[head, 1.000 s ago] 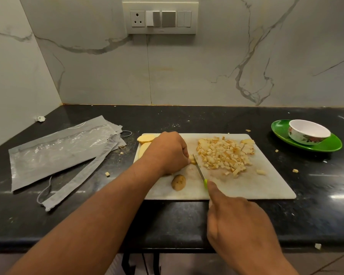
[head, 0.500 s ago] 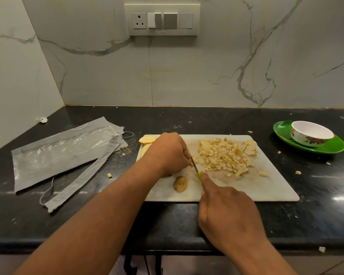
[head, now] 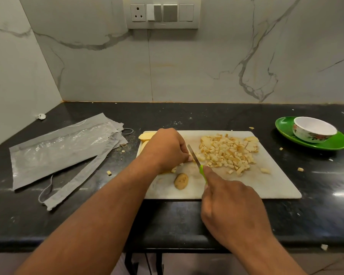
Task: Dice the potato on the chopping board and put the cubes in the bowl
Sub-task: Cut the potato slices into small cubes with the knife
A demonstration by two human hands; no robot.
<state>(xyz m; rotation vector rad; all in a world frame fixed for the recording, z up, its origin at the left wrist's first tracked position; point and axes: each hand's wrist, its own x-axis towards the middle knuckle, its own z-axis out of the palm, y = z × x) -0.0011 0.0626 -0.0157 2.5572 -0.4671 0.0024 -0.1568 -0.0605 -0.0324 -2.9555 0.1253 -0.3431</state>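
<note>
**Dicing on black counter, marble walls**

Chopping board [head: 266,185] on dark counter [head: 187,219]. My left hand [head: 167,149] curls over a potato piece, mostly hidden. My right hand [head: 232,211] grips the knife [head: 195,157], forefinger along it. Cubes [head: 228,151] piled on the board; bowl [head: 314,132] on green plate [head: 334,143], far right. Grey bag [head: 58,149] left.

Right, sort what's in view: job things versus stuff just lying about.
Job:
knife gripped in right hand
left hand holding the potato piece being cut
diced pile
chopping board
uncut slices
bowl

Lying about:
plastic pouch
green plate under the bowl
potato end
</note>
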